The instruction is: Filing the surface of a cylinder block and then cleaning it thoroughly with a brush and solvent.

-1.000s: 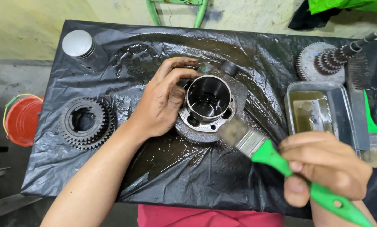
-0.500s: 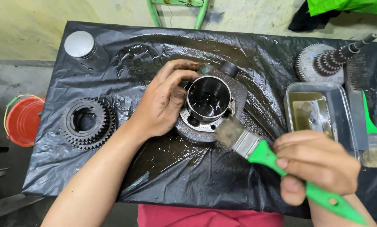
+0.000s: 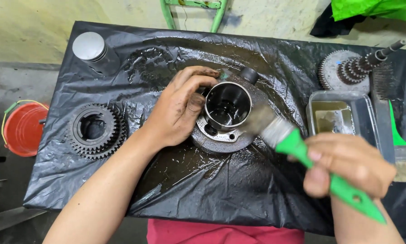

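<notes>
A red plastic bucket (image 3: pixel 21 129) with a yellow wire handle stands on the floor at far left, partly hidden behind the edge of the bench (image 3: pixel 76 180), which is draped in wet black plastic sheeting. On the sheeting near that edge lies a dark toothed steel gear ring (image 3: pixel 95 130), and behind it stands a grey round-topped metal cylinder (image 3: pixel 90 49), its lower body lost against the dark sheet. The person's left hand (image 3: pixel 178 110), smeared with grime, curls around the left side of a round steel hub housing with a flanged base (image 3: pixel 225 118) that sits at the middle of the bench in a pool of oily liquid; the thumb presses the rim and the fingers wrap behind, so their tips are hidden. The blurred bristles of a green-handled flat paintbrush (image 3: pixel 298 149) touch the housing's right side. The right hand (image 3: pixel 350 165) is closed firmly around the brush handle, whose end sticks out below the fist. Behind it sits a clear rectangular plastic tray of murky liquid (image 3: pixel 336 116), and beyond that a grey stepped gear shaft (image 3: pixel 352 68) lies tilted, its tip pointing to the upper right. A second green-handled brush (image 3: pixel 399 147) lies at the right edge, cut off by the frame. A strip of red clothing (image 3: pixel 221 232) shows below the bench.
</notes>
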